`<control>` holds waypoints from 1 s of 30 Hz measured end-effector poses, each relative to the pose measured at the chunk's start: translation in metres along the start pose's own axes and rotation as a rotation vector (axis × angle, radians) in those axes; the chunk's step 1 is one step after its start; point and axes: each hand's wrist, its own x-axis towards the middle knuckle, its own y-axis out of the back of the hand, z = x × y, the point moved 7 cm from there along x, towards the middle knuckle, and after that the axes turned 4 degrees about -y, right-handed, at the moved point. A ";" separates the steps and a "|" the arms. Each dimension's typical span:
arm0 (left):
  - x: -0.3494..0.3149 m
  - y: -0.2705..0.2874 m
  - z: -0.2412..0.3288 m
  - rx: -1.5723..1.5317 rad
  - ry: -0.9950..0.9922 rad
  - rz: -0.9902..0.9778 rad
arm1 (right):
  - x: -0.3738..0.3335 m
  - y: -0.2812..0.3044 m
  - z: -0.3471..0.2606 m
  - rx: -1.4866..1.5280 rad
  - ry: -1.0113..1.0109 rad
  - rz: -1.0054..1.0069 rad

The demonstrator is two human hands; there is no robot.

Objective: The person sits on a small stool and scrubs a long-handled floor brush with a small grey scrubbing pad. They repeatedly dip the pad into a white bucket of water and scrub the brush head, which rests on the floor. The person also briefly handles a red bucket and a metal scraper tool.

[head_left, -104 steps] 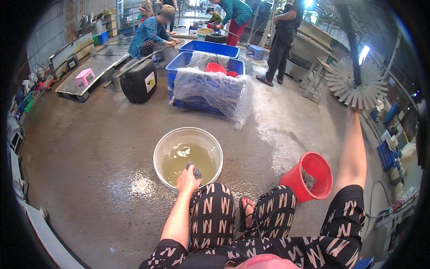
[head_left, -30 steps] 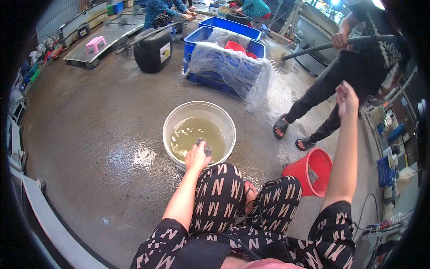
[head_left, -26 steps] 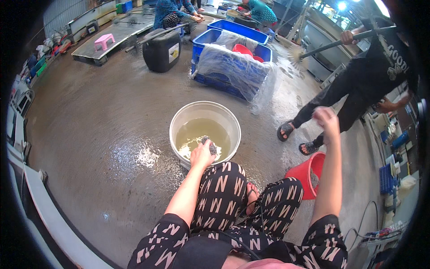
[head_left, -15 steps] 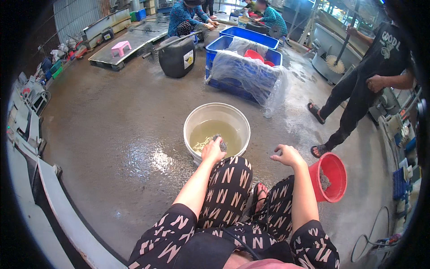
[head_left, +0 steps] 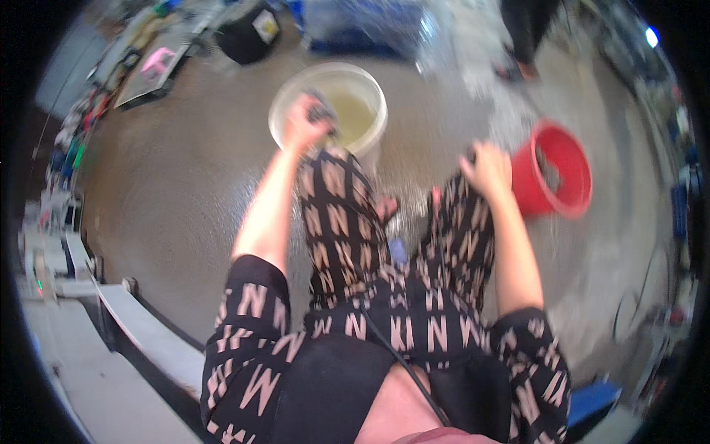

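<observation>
Over the left side of a white bucket (head_left: 277, 122) of cloudy yellowish water, my left hand (head_left: 299, 127) is closed on a rough grey clump (head_left: 319, 112). The picture is too blurred to show what the clump is. My right hand (head_left: 489, 172) is by my right knee, fingers curled; a dark spot shows at the fingertips, and I cannot make out whether it is a held thing or trouser cloth. Just right of it a red bucket (head_left: 529, 181) leans toward the right, with grey material (head_left: 549, 174) inside.
Wet concrete floor (head_left: 185, 192) surrounds the buckets. Farther off are a black jug (head_left: 248, 37), a blue crate (head_left: 362, 33) draped with clear plastic and a pink stool (head_left: 157, 63). Another person's leg (head_left: 525, 29) stands at the far right. Pale metal framing (head_left: 140, 318) runs along the left.
The view has tipped downward. My left hand has risen from inside the white bucket with the grey clump. My right hand's fingers, apart before, are now curled beside the knee.
</observation>
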 end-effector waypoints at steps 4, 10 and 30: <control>0.046 0.034 0.038 0.063 0.001 -0.075 | -0.004 0.014 0.031 0.114 -0.082 0.117; 0.060 0.025 0.093 0.379 -0.200 -0.489 | -0.002 0.009 0.028 0.120 -0.157 0.118; 0.037 -0.061 -0.046 0.414 0.181 -0.656 | 0.093 -0.062 -0.013 -0.016 -0.354 -0.361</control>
